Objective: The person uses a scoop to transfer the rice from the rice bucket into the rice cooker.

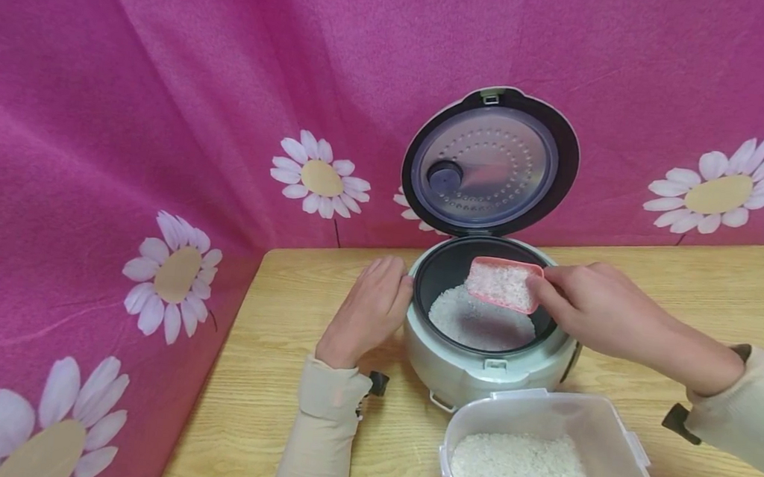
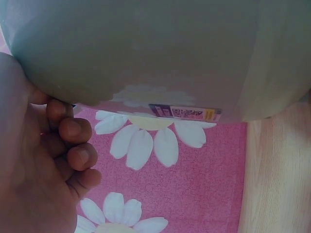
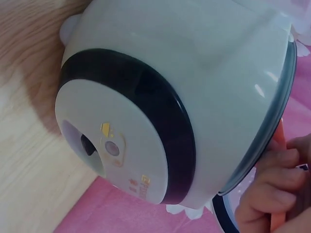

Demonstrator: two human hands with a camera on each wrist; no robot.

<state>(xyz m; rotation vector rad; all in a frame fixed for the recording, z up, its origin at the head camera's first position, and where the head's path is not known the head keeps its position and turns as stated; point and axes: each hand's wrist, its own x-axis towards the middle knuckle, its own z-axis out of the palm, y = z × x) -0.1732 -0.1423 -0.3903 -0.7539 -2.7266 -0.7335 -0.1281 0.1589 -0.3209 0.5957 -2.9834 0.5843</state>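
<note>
My right hand [image 1: 608, 309] grips a small pink scoop [image 1: 514, 304] filled with white rice, tilted over the rice cooker [image 1: 485, 378]. Beneath the scoop, white rice [image 1: 446, 312] lies in the cooker's dark inner pot. In the right wrist view, curled fingers [image 3: 272, 196] hold the scoop's orange-looking handle [image 3: 278, 221] by the pot rim. My left hand [image 1: 370, 309] rests against the cooker's left side. The left wrist view shows its fingers [image 2: 77, 128] loosely bent, touching the cooker's pale wall [image 2: 146, 53] near its edge.
The cooker's lid [image 1: 488, 168] stands raised at the back. In front of the cooker is a clear plastic container [image 1: 615, 437] with more rice [image 1: 525, 474] in it. A pink flowered cloth [image 1: 383, 59] hangs behind and left of the wooden table [image 1: 263, 379].
</note>
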